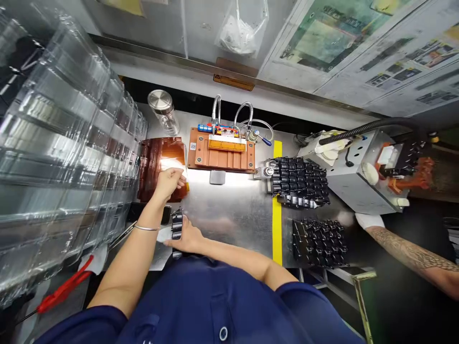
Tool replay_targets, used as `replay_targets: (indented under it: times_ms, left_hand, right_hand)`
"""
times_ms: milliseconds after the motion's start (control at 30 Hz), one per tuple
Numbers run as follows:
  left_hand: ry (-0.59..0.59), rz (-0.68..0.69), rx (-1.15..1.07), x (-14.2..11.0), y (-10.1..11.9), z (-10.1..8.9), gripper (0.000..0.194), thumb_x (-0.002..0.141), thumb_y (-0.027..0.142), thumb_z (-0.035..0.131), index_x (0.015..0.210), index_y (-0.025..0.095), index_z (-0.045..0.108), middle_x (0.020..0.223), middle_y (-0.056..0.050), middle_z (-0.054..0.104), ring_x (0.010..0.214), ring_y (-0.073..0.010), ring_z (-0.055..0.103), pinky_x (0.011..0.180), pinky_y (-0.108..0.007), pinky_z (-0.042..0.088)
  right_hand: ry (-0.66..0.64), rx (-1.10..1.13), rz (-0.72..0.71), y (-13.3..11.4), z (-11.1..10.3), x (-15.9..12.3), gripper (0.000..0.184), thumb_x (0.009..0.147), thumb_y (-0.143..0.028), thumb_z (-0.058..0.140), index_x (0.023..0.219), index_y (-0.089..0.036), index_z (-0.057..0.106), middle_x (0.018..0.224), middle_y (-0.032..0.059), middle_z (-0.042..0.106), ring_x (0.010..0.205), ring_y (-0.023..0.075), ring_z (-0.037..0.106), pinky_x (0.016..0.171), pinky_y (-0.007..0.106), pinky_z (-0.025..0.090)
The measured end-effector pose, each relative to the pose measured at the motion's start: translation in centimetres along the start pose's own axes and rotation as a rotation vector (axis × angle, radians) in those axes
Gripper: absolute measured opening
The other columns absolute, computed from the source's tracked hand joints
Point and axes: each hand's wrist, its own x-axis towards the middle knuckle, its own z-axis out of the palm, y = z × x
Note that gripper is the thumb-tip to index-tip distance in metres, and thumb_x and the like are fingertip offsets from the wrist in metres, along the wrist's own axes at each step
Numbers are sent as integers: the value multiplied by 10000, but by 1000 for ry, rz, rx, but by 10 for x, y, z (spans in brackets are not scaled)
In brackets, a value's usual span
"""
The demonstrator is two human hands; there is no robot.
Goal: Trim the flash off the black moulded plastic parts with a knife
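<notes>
Navy shirt (215, 306), steel bench (233, 224) — right hand (187, 239) grips black strip (177, 228), left hand (168, 184) open on amber film (158, 162).

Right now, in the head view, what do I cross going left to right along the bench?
Stacked clear plastic trays → amber sheet → orange fixture board → rows of black parts → grey metal housing

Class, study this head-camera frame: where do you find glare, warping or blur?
In the head view, glare whitens the brushed steel work surface and the translucent amber sheet; wide-angle distortion bends the stacked clear plastic trays at the left edge; a co-worker's white-gloved hand looks slightly soft.
</notes>
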Motion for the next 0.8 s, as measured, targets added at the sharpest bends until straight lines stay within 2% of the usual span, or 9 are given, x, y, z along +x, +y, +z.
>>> replay_targets:
  times_ms: [67, 133, 200, 267, 333, 433, 533, 667, 800]
  left_hand:
    - [-13, 43, 0, -10, -8, -4, 216, 910, 340, 576, 918, 129, 622, 775, 5, 639, 577, -88, 581, 530, -238, 507]
    - [-9, 108, -9, -18, -15, -10, 248, 884, 371, 597, 854, 127, 628, 709, 8, 645, 520, -86, 571, 491, -227, 489]
    - [27, 183, -17, -25, -22, -18, 312, 827, 440, 618, 806, 129, 639, 638, -6, 649, 472, -103, 570, 445, -225, 472]
    - [86, 256, -6, -27, -29, -22, 367, 793, 493, 597, 794, 129, 643, 599, -23, 650, 444, -122, 572, 417, -234, 465]
    - [160, 341, 32, -27, -33, -18, 389, 813, 498, 536, 823, 126, 647, 607, -39, 658, 453, -140, 584, 432, -257, 483]
    - [260, 521, 139, -20, -26, 6, 358, 863, 429, 475, 947, 133, 659, 804, -97, 710, 649, -188, 662, 606, -335, 556]
    - [239, 768, 286, -9, -10, 42, 285, 863, 356, 528, 1034, 179, 672, 1072, -134, 704, 1000, -257, 649, 885, -441, 516]
    - [72, 1041, 499, 19, 8, 83, 199, 834, 271, 611, 1009, 239, 699, 1156, -115, 701, 1146, -293, 597, 1012, -518, 424]
    - [0, 1147, 638, 60, 16, 105, 212, 866, 204, 561, 1019, 236, 703, 1188, -125, 693, 1181, -303, 591, 1031, -552, 403]
  right_hand:
    - [56, -124, 24, 0, 7, -1, 719, 653, -419, 734, 1254, -94, 513, 1153, 183, 648, 969, 322, 668, 815, 439, 536]
    - [114, -143, 4, 7, -8, -5, 387, 719, -337, 677, 1040, -123, 638, 909, 93, 719, 790, 250, 693, 700, 346, 549]
    - [163, -167, -44, 17, -40, -15, 183, 738, -276, 661, 880, -162, 677, 731, 15, 711, 637, 182, 669, 590, 263, 525]
    - [266, -210, -107, 25, -84, -25, 199, 758, -259, 648, 938, -185, 687, 747, -4, 720, 647, 169, 669, 604, 251, 528]
    - [420, -269, -165, 26, -131, -28, 330, 785, -245, 615, 1107, -181, 652, 931, 44, 736, 813, 212, 685, 731, 312, 545]
    - [647, -364, -253, 24, -187, -11, 456, 840, -164, 524, 1296, -152, 542, 1321, 129, 591, 1234, 277, 527, 1044, 451, 403]
    - [762, -447, -334, 25, -211, 22, 420, 868, -97, 475, 1274, -157, 564, 1397, 129, 532, 1341, 275, 421, 1137, 526, 253]
    - [814, -543, -409, 37, -210, 55, 346, 897, -101, 458, 1193, -176, 621, 1332, 121, 592, 1309, 267, 464, 1105, 544, 301]
    - [803, -626, -406, 54, -237, 57, 301, 891, -168, 519, 1165, -189, 643, 1288, 82, 626, 1287, 200, 490, 1103, 384, 371]
